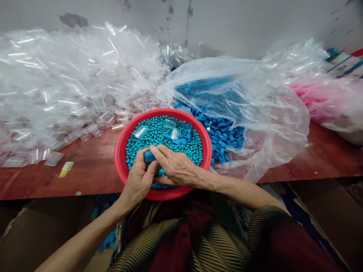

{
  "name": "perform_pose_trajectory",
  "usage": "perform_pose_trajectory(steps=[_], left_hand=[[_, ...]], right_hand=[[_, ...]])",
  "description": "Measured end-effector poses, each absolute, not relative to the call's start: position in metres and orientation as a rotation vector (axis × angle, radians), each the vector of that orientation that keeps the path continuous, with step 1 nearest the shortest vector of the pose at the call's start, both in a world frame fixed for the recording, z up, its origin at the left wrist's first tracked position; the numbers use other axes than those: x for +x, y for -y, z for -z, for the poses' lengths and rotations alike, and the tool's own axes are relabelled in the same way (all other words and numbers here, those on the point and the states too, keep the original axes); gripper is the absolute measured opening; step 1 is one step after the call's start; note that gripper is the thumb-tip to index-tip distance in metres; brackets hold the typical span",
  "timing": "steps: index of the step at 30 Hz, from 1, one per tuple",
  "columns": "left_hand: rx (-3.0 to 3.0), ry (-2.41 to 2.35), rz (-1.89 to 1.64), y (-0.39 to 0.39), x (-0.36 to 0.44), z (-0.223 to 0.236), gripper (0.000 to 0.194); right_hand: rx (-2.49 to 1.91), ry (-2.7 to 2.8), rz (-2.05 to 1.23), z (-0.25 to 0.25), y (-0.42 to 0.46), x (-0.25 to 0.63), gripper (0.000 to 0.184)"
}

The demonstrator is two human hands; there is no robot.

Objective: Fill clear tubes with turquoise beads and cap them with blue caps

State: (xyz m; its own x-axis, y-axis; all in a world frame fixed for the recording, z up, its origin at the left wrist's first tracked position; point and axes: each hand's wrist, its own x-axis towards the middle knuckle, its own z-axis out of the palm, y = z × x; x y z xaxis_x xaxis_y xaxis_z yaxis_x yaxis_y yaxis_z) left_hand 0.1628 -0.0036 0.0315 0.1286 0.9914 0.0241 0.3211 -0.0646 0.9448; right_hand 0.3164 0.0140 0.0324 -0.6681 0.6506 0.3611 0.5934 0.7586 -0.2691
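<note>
My left hand (141, 169) is closed around a small blue plastic piece (149, 156), whose rounded end shows between thumb and fingers. From the right, my right hand (176, 165) meets it, its fingers bent and pressed against the same piece. Much of the piece is hidden by my fingers. Both hands are over the near part of a red basin (120, 166) full of turquoise beads (154, 126). On the beads lie a few clear plastic tubes (140, 132) and several loose blue plastic pieces (188, 133).
A big heap of clear tubes (70, 79) covers the table's left side. Right of the basin, blue pieces (222, 134) spill from a transparent bag (272, 113). Pink pieces (309, 96) in plastic lie farther right. A yellow label (66, 169) is near the table's (93, 177) front edge.
</note>
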Motion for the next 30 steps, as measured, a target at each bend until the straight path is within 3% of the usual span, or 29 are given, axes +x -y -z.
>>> perform_pose_trajectory(steps=[6,14,20,25,30], left_hand=[[1.417,-1.266,-1.05,0.006,0.172,-0.037,0.04],[1.495,-1.254,-1.103,0.015,0.174,-0.037,0.036],[1.348,-1.33,-1.119,0.018,0.179,-0.038,0.019],[1.45,-1.359,-1.07,0.017,0.175,-0.03,0.019],[1.522,-1.403,-1.009,0.013,0.156,-0.025,0.023]], right_hand=[[-0.876,2.423,-0.3,-0.033,-0.02,0.323,0.07],[-0.7,2.414,-0.369,-0.04,-0.017,0.326,0.071],[-0.827,2.409,-0.271,-0.019,-0.015,0.316,0.074],[-0.913,2.475,-0.205,-0.01,-0.01,0.309,0.073],[-0.976,2.549,-0.343,-0.021,-0.004,0.303,0.071]])
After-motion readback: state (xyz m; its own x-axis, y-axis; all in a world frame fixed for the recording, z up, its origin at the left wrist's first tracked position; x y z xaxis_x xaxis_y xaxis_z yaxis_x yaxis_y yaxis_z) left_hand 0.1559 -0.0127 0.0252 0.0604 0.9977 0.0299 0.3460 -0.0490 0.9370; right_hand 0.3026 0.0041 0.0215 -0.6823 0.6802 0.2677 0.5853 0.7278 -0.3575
